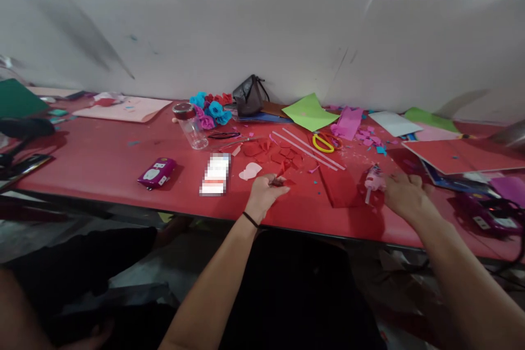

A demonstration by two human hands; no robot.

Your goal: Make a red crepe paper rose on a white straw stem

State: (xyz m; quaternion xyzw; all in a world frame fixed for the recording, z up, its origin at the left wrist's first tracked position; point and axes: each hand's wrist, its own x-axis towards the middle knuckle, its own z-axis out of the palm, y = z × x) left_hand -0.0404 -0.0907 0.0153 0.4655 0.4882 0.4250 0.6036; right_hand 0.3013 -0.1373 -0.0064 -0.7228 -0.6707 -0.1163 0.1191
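Note:
My left hand (266,192) is closed near the table's front edge, its fingers pinching a red paper piece (283,169). Red cut paper petals (289,154) lie just beyond it, with pale pink paper pieces (250,171) to its left. Over on the right, my right hand (404,191) is beside a pink glue gun (374,181); its fingertips are close to or touching the gun, and their grip is not clear. Between the hands lies a red paper sheet (338,188).
Yellow-handled scissors (323,143) and white sticks (309,149) lie behind the hands. Left are a phone (215,174), a purple device (157,173) and a clear bottle (192,130). Paper flowers (211,110) and a dark pouch (248,96) sit by the partition. A person sits at left.

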